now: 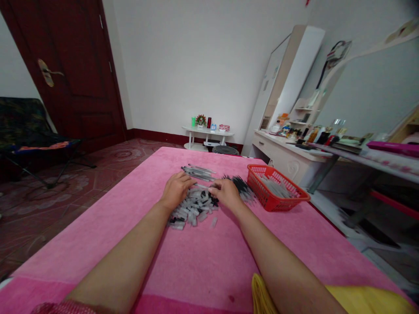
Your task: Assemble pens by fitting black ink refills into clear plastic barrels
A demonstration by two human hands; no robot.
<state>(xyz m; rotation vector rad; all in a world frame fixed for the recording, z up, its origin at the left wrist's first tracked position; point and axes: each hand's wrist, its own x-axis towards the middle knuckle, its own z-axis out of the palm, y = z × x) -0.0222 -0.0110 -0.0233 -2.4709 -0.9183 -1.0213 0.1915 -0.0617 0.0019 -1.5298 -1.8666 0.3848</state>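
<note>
My left hand and my right hand are closed on the two ends of a slim, clear pen, held level between them. Under it lies a loose heap of clear and black pen caps, and one single cap lies apart, nearer to me. Just beyond my hands, several assembled-looking pens lie side by side. A bundle of thin, dark-tipped refills rests to the right of my right hand. My fingers partly hide the pen's ends.
A red plastic basket with clear pen barrels stands at the right on the pink-covered table. Yellow cloth lies at the near right edge. Beyond are a small white stand, a dresser and a folding chair.
</note>
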